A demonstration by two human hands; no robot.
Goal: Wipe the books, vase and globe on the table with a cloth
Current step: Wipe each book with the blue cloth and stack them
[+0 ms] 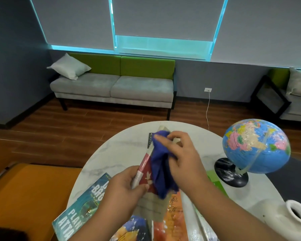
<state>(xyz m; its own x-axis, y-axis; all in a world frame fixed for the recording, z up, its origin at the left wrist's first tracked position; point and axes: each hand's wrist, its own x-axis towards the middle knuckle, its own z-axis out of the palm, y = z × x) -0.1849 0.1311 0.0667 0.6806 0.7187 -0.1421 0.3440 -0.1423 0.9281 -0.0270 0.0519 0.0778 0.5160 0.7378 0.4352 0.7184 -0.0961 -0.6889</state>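
Two hands meet above a marble bench (115, 153). The left hand (127, 185) holds a red book (145, 165) in a tight grip, tilted up at centre — the right hand (182, 159) clutches a blue cloth (161, 164) pressed on its cover. A globe (255, 146) sits at three o'clock, a white vase (290, 214) at five, a teal book (80, 206) at seven.

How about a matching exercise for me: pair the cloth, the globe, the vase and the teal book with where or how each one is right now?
Things:
1 cloth
2 globe
3 vase
4 teal book

States:
a white, at the near right
b lying flat at the far left
c bunched under the right hand on the red book, which the left hand grips
d upright on a black base, at the right

Pairs: 1-c, 2-d, 3-a, 4-b
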